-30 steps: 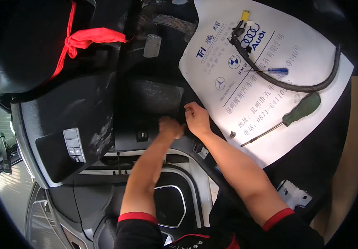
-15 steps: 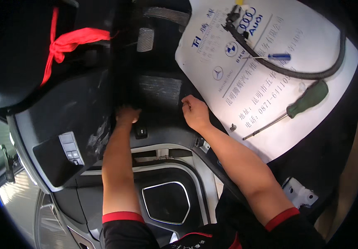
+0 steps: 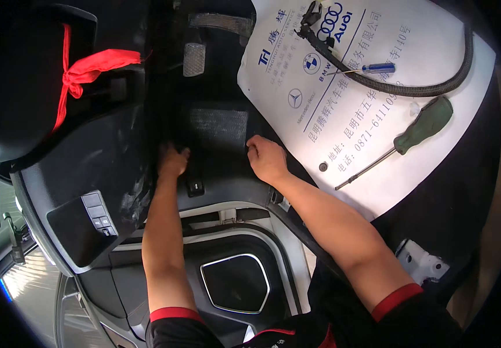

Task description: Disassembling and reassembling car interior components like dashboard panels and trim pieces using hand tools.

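Head view: white paper sheet [image 3: 378, 191] lies near pedals [image 3: 193, 60] in dark footwell [image 3: 218, 155].

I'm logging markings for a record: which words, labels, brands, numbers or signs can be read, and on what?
White sheet: blue and grey lettering, emblems, digits; not copied here.
Grey button panel: small marks, too small to read.
Black switch: one pale sign, too small to make out.
Black shirt: pale lettering, too small to read.

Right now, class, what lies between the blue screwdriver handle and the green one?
The head view shows the black ribbed hose and a small pale piece.
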